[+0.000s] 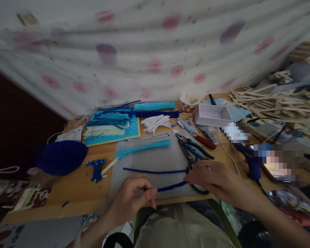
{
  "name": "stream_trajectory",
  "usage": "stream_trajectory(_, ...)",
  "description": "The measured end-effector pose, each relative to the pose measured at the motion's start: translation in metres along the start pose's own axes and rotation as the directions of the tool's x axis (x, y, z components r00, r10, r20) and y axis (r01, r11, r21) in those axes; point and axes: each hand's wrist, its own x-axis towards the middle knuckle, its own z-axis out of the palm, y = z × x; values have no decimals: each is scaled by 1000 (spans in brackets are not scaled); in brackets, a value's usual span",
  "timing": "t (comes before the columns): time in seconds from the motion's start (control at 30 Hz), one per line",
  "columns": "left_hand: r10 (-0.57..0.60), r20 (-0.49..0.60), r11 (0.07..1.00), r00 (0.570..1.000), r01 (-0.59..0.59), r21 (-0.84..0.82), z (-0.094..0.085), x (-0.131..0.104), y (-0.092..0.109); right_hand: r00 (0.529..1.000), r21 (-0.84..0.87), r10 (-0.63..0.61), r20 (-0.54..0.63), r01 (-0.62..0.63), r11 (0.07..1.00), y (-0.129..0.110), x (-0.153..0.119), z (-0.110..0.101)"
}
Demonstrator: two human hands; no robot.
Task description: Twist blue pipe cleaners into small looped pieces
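A dark blue twisted pipe cleaner (172, 187) stretches between my two hands near the table's front edge. My left hand (138, 193) pinches its left end between thumb and fingers. At its right end, my right hand (204, 174) has its fingers closed on it. Another dark blue pipe cleaner (155, 171) lies straight on the grey mat (144, 160), its right end close to my right fingers. Dark-handled scissors (187, 153) lie partly beneath my right hand, beside blue-handled pliers (198, 148). Light blue pipe cleaners (144, 147) rest farther back on the mat.
A dark blue oval piece (62, 157) and a small blue piece (96, 168) sit at the left. Behind are white stems (156, 123), a white bead box (213, 115) and a paper cup (189, 103). A blue glue gun (251, 162) and wooden sticks (271, 106) are at the right.
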Motion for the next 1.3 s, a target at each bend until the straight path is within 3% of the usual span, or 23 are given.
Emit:
stream_trajectory(0.03,-139,72,970,988,151,-191,0,2,-3,993,-127,-117,-31,112,985,-1,-2,0)
stream_trajectory(0.1,-317,269,770,909,412,-487,3,7,-11,954,-366,-296,-55,257,894,-3,-8,2)
stream_trajectory(0.13,-346,344,671,873,486,-560,4,8,-15,936,-452,-348,-56,287,845,-3,-12,4)
stream_trajectory(0.2,-360,381,584,852,524,-620,7,10,-20,918,-512,-390,-72,301,805,-2,-17,8)
stream_trajectory(0.23,-356,348,601,867,498,-625,7,9,-21,923,-479,-370,-106,278,832,-1,-18,10)
stream_trajectory(0.3,-290,166,779,943,333,-531,6,8,-20,969,-282,-171,-177,117,952,3,-16,14)
stream_trajectory(0.37,-24,-67,982,997,11,-191,4,6,-16,974,65,185,-133,-178,982,7,-11,18)
stream_trajectory(0.4,185,-136,982,973,-178,58,2,5,-14,939,236,342,-44,-323,917,8,-7,20)
stream_trajectory(0.47,540,-121,771,833,-432,468,0,4,-10,852,479,499,159,-509,715,10,-1,25)
stream_trajectory(0.53,712,-22,525,701,-513,679,-1,3,-8,797,609,525,298,-582,538,11,2,29)
stream_trajectory(0.63,796,98,287,597,-516,807,-5,2,-5,731,676,514,448,-653,341,13,1,34)
stream_trajectory(0.73,813,172,189,557,-531,826,-10,-1,0,669,676,462,582,-714,181,17,-5,37)
stream_trajectory(0.8,796,197,207,573,-563,800,-12,-4,5,658,666,401,637,-732,144,19,-7,37)
stream_trajectory(0.87,760,209,272,615,-593,758,-13,-7,9,662,636,351,662,-744,206,19,-6,32)
stream_trajectory(0.97,691,208,404,692,-608,683,-12,-7,11,682,511,367,632,-723,464,15,0,19)
stream_trajectory(1.0,662,193,460,724,-596,658,-11,-7,10,708,438,394,586,-686,581,12,2,15)
stream_trajectory(1.07,571,126,622,811,-528,578,-10,-5,5,802,268,407,438,-549,792,5,6,6)
stream_trajectory(1.13,383,27,826,924,-355,439,-9,-3,-1,917,98,311,250,-343,934,0,7,1)
stream_trajectory(1.2,95,-60,970,994,-79,229,-7,0,-7,988,-84,136,75,-129,988,-5,4,0)
stream_trajectory(1.23,-54,-71,992,996,62,107,-5,2,-9,999,-182,35,8,-33,983,-6,1,1)
stream_trajectory(1.3,-269,-47,955,962,260,-142,-2,5,-12,987,-370,-150,-58,118,922,-7,-6,4)
